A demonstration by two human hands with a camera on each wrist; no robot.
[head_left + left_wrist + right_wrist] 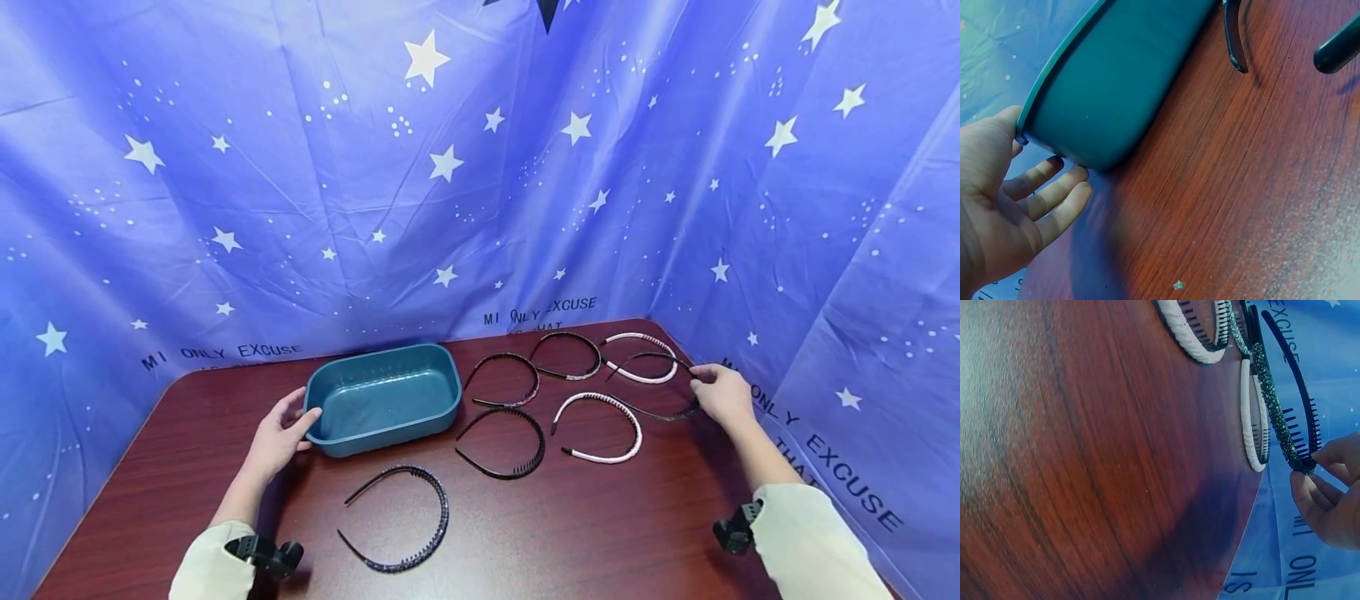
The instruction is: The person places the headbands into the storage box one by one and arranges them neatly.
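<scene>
My left hand (274,437) grips the left end of a teal plastic basin (408,433), its thumb over the rim and its fingers low against the outside. In the left wrist view the fingertips (1079,175) touch the basin's lower edge. At the table's right side, my right hand (723,396) pinches a dark toothed headband (1279,419) at its middle, between thumb and fingers. One of its arms is glittery, and its ends point left. In the head view this headband crosses over a white headband (637,377). A second white headband (638,433) lies nearer.
Several dark headbands lie about the brown table (600,542): a nearest one (446,508) before the basin, a plain black one (542,450), and patterned ones farther back. A blue star-printed curtain (495,208) hangs close behind the table and along its right edge.
</scene>
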